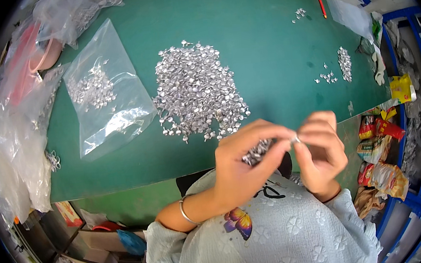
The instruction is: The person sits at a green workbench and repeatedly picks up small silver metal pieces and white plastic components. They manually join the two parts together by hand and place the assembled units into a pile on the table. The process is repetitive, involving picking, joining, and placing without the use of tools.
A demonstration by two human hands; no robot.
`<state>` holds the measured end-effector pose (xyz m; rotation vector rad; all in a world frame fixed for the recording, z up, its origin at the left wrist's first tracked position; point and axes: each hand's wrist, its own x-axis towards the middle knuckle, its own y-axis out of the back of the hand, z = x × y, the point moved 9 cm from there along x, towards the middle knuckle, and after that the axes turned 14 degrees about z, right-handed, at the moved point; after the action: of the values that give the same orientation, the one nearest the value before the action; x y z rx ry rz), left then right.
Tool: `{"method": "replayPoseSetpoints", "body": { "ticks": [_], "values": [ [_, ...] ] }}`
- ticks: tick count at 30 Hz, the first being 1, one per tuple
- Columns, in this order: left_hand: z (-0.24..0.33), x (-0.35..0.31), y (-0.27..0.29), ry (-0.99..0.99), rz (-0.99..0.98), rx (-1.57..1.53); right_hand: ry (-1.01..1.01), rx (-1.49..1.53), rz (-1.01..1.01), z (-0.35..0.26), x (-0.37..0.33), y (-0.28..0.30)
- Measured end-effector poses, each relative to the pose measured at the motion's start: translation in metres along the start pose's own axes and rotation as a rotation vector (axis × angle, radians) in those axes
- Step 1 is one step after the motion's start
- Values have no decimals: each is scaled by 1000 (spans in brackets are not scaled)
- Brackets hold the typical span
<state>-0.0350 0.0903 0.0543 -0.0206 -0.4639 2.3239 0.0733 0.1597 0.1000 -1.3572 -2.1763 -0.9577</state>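
Parts of silvery metal (257, 153), small and shiny, sit cupped inside the curled left hand (236, 157) — its thumb and forefinger meet the pinching right hand (321, 153) at one blurred silvery piece (295, 140). Beyond, a broad heap of round-headed metal parts (196, 89) lies on the green tabletop (275, 63).

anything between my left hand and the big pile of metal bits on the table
Nothing visible stands between your left hand and the pile of metal bits; the pile's near edge lies just ahead of the hand. The clear bag is to the pile's left, off that line.
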Motion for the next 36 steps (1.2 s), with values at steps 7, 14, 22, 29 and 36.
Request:
{"method": "replayPoseSetpoints", "body": {
  "ticks": [7, 14, 22, 29, 36],
  "values": [
    [-86, -14, 27, 526, 178, 66, -396, -305, 195, 138, -27, 35],
    [-98, -23, 36, 540, 198, 55, -256, -908, 222, 222, -27, 95],
    [-106, -40, 58, 604, 212, 141, -168, -602, 48, 146, -20, 32],
    [-115, -55, 60, 637, 148, 183, -128, -284, -259, 105, -40, -65],
    [-115, -57, 62, 649, 152, 188, -57, -362, -286, 109, -46, -76]
  ]
}}
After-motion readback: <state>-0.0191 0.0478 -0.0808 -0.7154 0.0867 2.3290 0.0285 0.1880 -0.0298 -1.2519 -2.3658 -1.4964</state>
